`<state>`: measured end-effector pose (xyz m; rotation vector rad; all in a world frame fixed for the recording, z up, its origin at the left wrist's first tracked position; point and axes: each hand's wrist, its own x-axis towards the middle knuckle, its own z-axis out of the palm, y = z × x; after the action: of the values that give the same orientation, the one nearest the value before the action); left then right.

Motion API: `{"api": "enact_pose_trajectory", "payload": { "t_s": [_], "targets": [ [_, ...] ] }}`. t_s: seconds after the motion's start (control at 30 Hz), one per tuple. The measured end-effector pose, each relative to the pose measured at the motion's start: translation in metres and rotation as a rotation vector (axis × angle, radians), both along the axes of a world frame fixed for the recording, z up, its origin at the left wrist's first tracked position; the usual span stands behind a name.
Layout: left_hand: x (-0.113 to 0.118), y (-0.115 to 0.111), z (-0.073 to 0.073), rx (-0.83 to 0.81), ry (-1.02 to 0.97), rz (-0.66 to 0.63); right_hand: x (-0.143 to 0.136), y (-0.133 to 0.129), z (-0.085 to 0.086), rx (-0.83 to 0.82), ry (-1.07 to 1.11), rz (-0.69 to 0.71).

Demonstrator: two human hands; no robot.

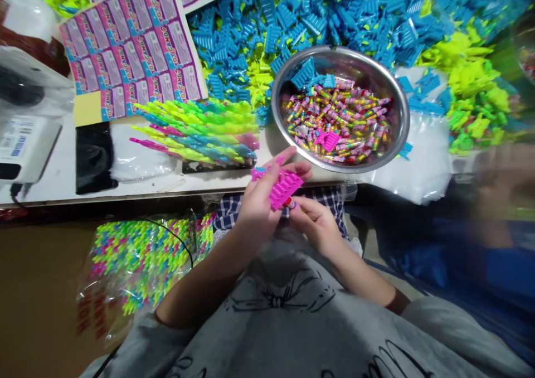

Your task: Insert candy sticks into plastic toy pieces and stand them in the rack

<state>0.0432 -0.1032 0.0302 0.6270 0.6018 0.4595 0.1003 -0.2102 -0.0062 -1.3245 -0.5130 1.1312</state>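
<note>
My left hand (261,202) grips a pink ribbed plastic piece (285,189) just past the table's front edge; a bit of blue shows at its upper left. Close against the lower right of that piece, my right hand (315,222) pinches a small wrapped candy (291,203) with a red and white end. Just beyond both hands stands a metal bowl (403,116) filled with small wrapped candies, with some blue pieces at its back and one pink piece (328,140) on top.
Sheets of printed labels (134,43) and colourful plastic sticks (200,130) lie left. Blue pieces (363,10) and yellow-green pieces (468,71) heap behind and right. Clear bags (422,160) sit right of the bowl. A person's blurred arm (493,199) is at far right.
</note>
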Motion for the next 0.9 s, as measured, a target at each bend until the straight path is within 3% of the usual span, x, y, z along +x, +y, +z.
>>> {"api": "enact_pose_trajectory", "payload": {
  "t_s": [0.2,0.57,0.7,0.9],
  "targets": [
    [0.0,-0.002,0.001,-0.017,0.005,-0.044,-0.003,0.002,-0.002,-0.002,0.119,0.023],
    [0.009,-0.011,-0.007,-0.096,-0.054,-0.03,0.008,-0.004,0.009,0.131,-0.695,0.106],
    [0.007,-0.013,-0.007,0.012,-0.03,0.004,0.009,-0.004,0.016,0.099,-0.661,0.139],
    [0.005,-0.011,-0.007,0.103,-0.067,0.059,-0.001,-0.001,0.018,-0.009,-0.44,0.042]
  ]
}}
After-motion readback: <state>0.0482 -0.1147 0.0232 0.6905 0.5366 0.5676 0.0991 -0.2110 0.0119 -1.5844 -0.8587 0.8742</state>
